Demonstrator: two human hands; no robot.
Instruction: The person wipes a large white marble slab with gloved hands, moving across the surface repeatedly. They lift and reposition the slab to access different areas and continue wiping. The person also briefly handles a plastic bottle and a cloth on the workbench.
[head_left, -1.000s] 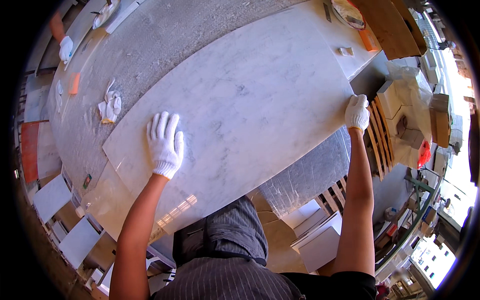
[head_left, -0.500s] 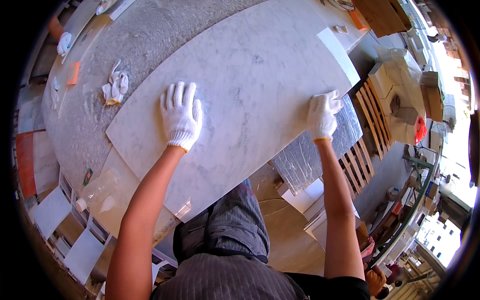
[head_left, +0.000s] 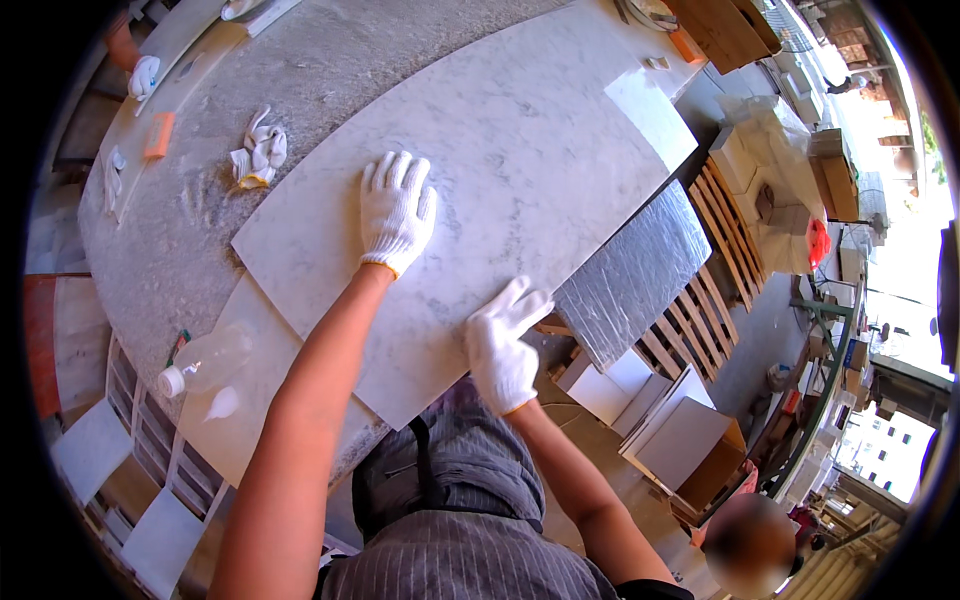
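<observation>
A pale grey-veined marble slab (head_left: 520, 150) lies at a slant across the work surface in front of me. My left hand (head_left: 397, 212), in a white knit glove, rests flat on top of it with its fingers stretched out. At the slab's near right edge is my right hand (head_left: 502, 348), also gloved. Two of its fingers point up and away, apart from each other; the rest are partly hidden. Nothing shows in either hand. Beneath the slab's left end another pale slab (head_left: 255, 340) sticks out.
A crumpled pair of white gloves (head_left: 262, 150) and an orange block (head_left: 158, 135) lie at left, near a clear plastic bottle (head_left: 215, 362). A grey slab (head_left: 640, 275) and wooden pallets (head_left: 730, 235) stand right. Another person's gloved hand (head_left: 144, 77) shows far left.
My right hand has moved left and nearer to me along the slab's edge. My left hand stays flat on the slab. The view has shifted slightly.
</observation>
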